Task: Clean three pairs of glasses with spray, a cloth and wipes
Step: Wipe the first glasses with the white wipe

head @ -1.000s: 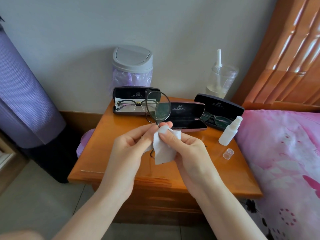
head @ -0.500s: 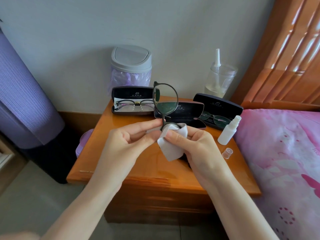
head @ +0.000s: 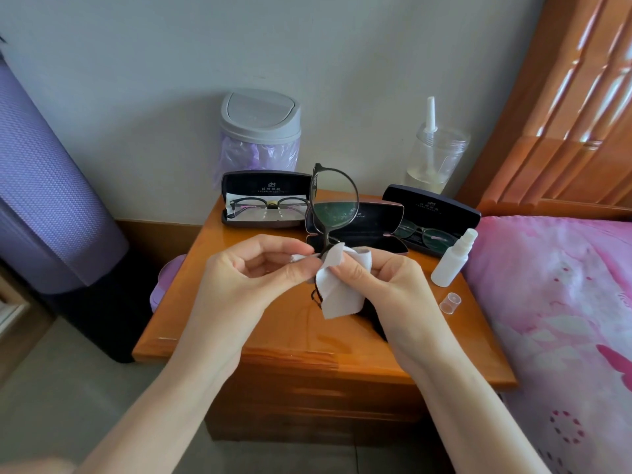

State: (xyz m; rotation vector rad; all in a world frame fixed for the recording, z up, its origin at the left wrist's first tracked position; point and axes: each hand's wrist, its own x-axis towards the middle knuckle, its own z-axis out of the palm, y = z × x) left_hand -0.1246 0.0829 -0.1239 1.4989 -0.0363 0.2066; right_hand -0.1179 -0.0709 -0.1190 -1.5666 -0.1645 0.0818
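Both hands meet above the wooden surface (head: 239, 340), the left hand (head: 253, 275) pinching the round glasses (head: 333, 206) upright, the right hand (head: 386, 282) closed on the white cloth (head: 337, 292) wrapped around the lower lens, spray bottle (head: 453, 258) standing right.

The cloth (head: 337, 285) hides the glasses' (head: 333, 203) lower lens; case lettering is too small to read.
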